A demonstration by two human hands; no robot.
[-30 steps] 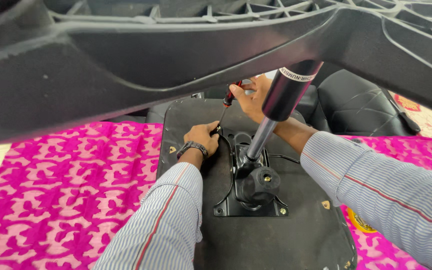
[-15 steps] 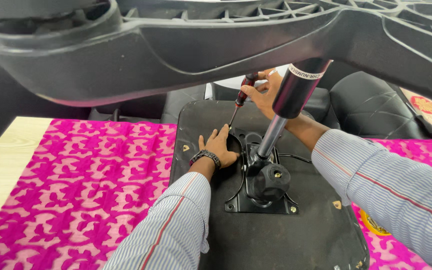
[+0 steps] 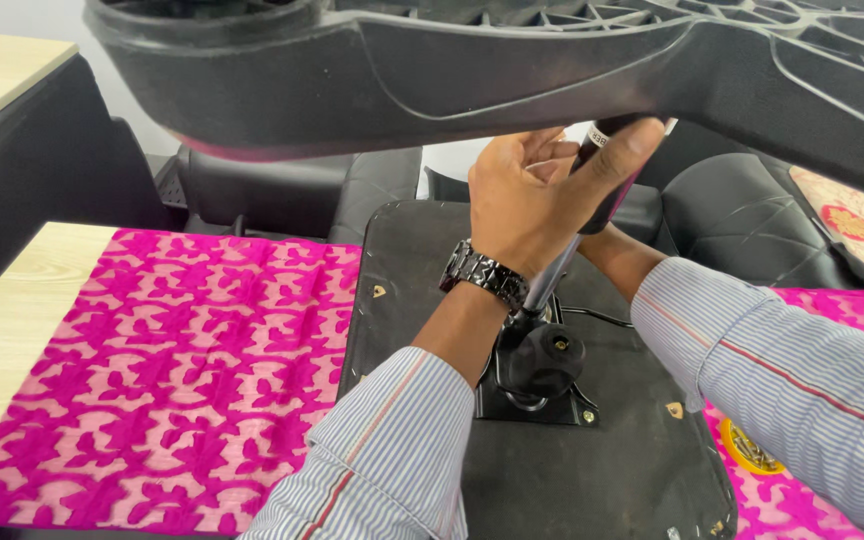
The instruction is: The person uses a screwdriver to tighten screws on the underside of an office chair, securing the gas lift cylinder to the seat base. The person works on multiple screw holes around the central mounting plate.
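My left hand (image 3: pixel 537 195), with a dark metal watch on its wrist, is raised and closed around the top of a black gas-lift cylinder (image 3: pixel 555 278). The cylinder rises at a slant from a black metal mechanism (image 3: pixel 542 370) bolted to the underside of an upturned black chair seat (image 3: pixel 402 330). A large black plastic star-shaped chair base (image 3: pixel 452 70) hangs across the top of the view, right above the cylinder's end. My right forearm (image 3: pixel 624 258) reaches in behind my left hand. The right hand itself is hidden.
A pink patterned cloth (image 3: pixel 172 370) covers a light wooden table (image 3: pixel 7 320) under the seat. Black padded chair parts (image 3: pixel 742 220) lie behind, at the right and centre. A yellow round object (image 3: pixel 749 452) peeks out at the seat's right edge. A dark cabinet stands far left.
My left hand rose from the seat's mechanism to grasp the cylinder's top. The screwdriver seen earlier in my right hand is out of sight. The view shifted closer and to the left.
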